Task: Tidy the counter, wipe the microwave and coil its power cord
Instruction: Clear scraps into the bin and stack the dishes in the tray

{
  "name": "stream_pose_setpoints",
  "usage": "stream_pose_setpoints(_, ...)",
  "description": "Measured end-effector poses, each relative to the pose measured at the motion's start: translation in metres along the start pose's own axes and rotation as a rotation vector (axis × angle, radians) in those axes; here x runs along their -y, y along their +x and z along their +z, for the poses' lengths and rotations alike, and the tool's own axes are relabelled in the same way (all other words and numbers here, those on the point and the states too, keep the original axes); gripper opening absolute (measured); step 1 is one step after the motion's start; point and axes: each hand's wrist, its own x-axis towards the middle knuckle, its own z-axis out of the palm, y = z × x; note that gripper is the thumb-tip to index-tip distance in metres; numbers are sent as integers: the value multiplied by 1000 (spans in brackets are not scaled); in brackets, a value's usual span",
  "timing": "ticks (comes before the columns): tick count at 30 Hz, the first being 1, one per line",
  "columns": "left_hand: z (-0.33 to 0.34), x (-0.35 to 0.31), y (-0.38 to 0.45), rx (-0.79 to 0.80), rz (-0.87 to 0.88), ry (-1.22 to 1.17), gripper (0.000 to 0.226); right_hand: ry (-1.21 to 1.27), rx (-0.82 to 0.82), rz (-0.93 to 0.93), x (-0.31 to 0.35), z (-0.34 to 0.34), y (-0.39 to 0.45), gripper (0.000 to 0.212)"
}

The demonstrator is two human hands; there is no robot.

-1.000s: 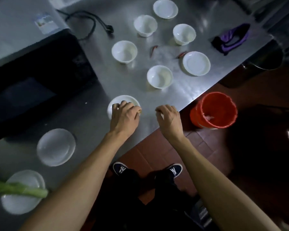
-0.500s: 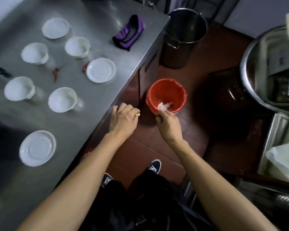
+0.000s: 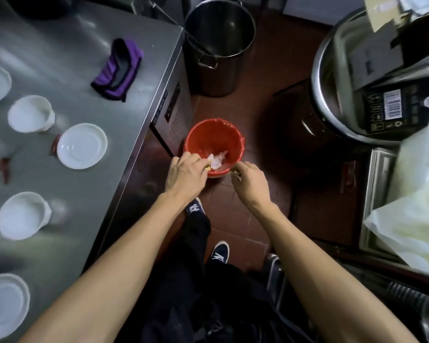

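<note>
I'm now holding both hands, left hand (image 3: pixel 185 175) and right hand (image 3: pixel 250 180), each pinching small yellowish scraps, over the round red plastic bin (image 3: pixel 213 136) off the steel counter's (image 3: pixel 134 100) right edge, having carried them from the countertop, so tidying is progressing.

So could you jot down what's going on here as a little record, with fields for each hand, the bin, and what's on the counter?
left hand: over the bin's near rim, fingers curled round a small yellowish scrap
right hand: beside the bin's rim, pinching a small pale scrap
red bin: on the floor by the counter, white crumpled scraps inside
counter: white bowls and saucers, a purple cloth, red chilli bits
microwave: not in view
</note>
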Motion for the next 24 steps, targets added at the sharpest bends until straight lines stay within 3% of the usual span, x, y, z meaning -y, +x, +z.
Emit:
stream_pose_setpoints(15,47,87,137,193,-113,-144,20,-16,170,155,11,41,159,14)
stream_pose_setpoints(24,105,105,171,312,-217,-178,18,135,271,317,-36,95,201,19)
